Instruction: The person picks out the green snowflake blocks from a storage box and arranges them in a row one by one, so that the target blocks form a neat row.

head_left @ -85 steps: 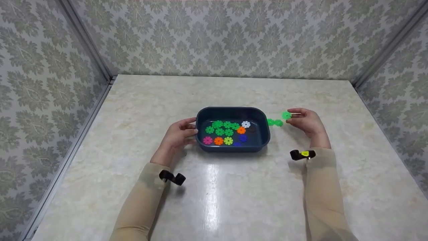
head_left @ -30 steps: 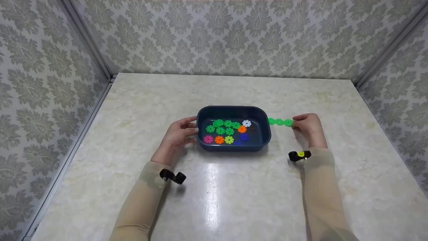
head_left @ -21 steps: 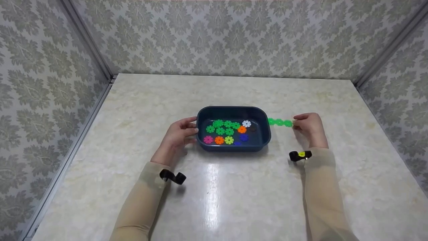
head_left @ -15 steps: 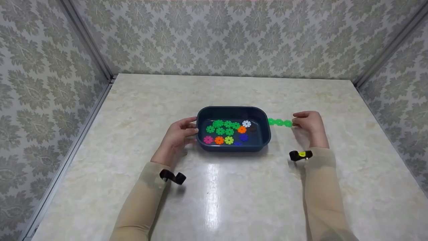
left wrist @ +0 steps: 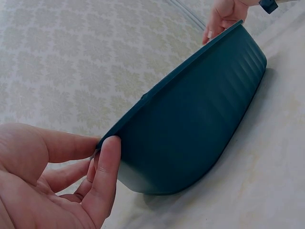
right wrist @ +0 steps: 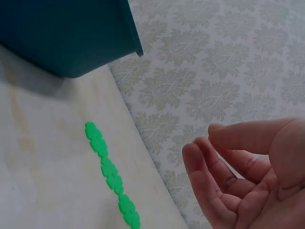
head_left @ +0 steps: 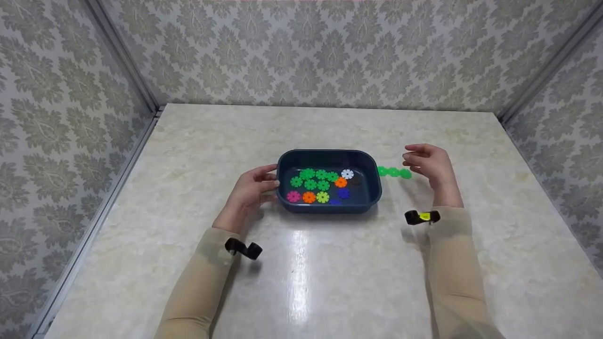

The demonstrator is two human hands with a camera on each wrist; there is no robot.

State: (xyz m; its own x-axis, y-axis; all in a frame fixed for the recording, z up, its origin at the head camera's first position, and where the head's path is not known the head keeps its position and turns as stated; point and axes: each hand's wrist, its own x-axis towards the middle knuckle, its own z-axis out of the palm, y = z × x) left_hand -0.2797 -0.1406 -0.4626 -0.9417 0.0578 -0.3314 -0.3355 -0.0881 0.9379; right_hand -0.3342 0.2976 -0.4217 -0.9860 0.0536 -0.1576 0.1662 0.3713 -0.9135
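Observation:
My left hand (head_left: pixel 249 190) grips the left end of a dark blue bin (head_left: pixel 328 209). In the left wrist view its fingertips meet the bin's rim and outer wall (left wrist: pixel 176 129). Inside the bin lie flower-shaped discs: several green (head_left: pixel 309 184), a white (head_left: pixel 347 174), a pink (head_left: pixel 293 197), and some orange (head_left: pixel 308 197), yellow-green (head_left: pixel 322 197) and blue ones (head_left: pixel 343 193). Three green discs (head_left: pixel 393 172) lie in a row on the table right of the bin. My right hand (head_left: pixel 431 165) hovers by their right end, fingers loosely bent and holding nothing; the right wrist view shows the discs (right wrist: pixel 112 176) apart from it.
A dark disc (head_left: pixel 356 181) lies near the bin's right side. The pale marbled table (head_left: pixel 330 129) ends at a patterned wall (head_left: pixel 306 52) at the back, with more patterned walls left and right. Each wrist carries a black camera mount.
The third green disc, earlier held in my right hand, now lies at the row's right end. My right hand has let go and risen up and away. My left hand has stayed on the bin.

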